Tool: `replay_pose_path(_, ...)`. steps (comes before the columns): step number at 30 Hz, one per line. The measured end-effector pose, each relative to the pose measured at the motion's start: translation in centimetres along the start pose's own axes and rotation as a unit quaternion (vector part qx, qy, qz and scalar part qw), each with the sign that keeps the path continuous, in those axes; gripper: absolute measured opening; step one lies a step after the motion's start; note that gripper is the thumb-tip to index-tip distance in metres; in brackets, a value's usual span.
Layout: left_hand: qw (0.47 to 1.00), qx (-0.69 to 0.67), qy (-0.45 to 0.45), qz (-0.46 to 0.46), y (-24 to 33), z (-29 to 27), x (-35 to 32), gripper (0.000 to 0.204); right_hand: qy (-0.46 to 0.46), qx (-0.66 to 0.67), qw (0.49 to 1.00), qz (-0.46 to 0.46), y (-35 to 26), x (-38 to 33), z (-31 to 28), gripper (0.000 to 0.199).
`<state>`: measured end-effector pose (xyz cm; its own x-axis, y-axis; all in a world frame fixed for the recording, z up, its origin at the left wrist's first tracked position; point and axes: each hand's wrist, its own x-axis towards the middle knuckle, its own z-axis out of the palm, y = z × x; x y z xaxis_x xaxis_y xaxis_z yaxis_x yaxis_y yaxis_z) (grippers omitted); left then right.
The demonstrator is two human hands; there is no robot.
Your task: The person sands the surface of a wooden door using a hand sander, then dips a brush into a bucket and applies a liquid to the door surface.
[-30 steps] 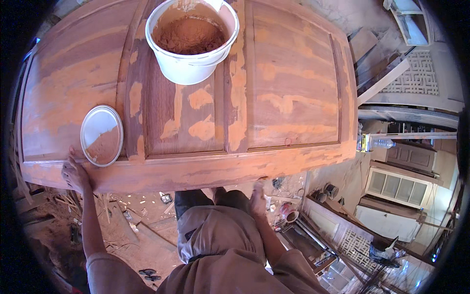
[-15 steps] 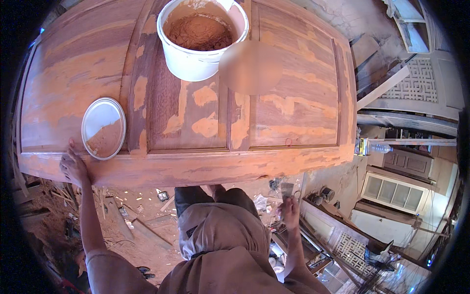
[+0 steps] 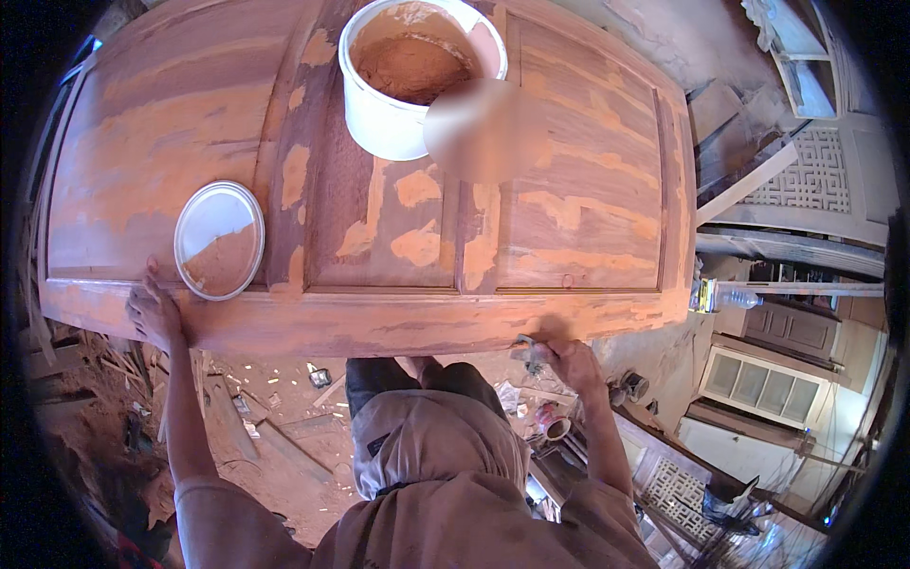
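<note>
A panelled wooden door (image 3: 379, 318) lies flat before me, its brown surface patched with orange filler. My left hand (image 3: 154, 308) rests at the near left edge with its fingers stretched out over the wood, holding nothing. Just right of those fingers lies a round white lid (image 3: 220, 242), with orange filler over its lower part. My right hand (image 3: 572, 363) is closed around a putty knife (image 3: 528, 352), whose blade is at the door's near edge, right of the middle. Farther back on the door stands a white bucket (image 3: 384, 128) of orange-brown filler.
Wood scraps and litter cover the dusty floor (image 3: 294, 417) under the near edge. At the right stand a white-framed window (image 3: 763, 377), a lattice panel (image 3: 806, 171) and several boards. A reddish tin (image 3: 553, 423) is below my right hand.
My right hand has moved up with the putty knife, from beside my body to the door's near edge. The view has shifted slightly; my left hand stays at the edge.
</note>
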<state>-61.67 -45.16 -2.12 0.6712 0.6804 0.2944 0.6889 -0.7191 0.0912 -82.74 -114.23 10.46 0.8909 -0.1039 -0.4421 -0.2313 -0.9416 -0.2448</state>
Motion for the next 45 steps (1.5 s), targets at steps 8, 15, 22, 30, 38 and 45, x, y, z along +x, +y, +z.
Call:
replay_pose_path(8,0.999,-0.044,-0.011,-0.002,-0.6,0.1,0.1,0.079,0.007,0.164,0.983,-0.082,-5.8,1.7,1.5,0.036)
replay_pose_path(15,0.999,-0.022,-0.016,-0.02,0.4,-1.4,0.1,0.075,0.068,0.424,0.903,-0.034,-12.5,7.1,-6.1,0.031)
replay_pose_path(22,0.999,0.0,-0.017,-0.031,1.2,-2.1,0.1,0.078,0.197,0.415,0.879,-0.125,-20.6,15.0,-19.0,0.026)
replay_pose_path(30,0.996,0.015,-0.06,-0.059,2.5,-4.1,-0.1,0.074,0.187,-0.145,0.964,-0.122,-23.5,18.6,-17.9,0.054)
replay_pose_path(38,0.997,-0.014,-0.054,-0.049,2.2,-4.3,-0.2,0.072,0.206,-0.02,0.962,-0.179,-25.4,18.6,-22.9,0.046)
replay_pose_path(45,0.997,0.011,-0.065,-0.051,2.8,-3.8,0.0,0.08,0.154,-0.117,0.976,-0.099,-29.8,25.3,-22.7,0.02)
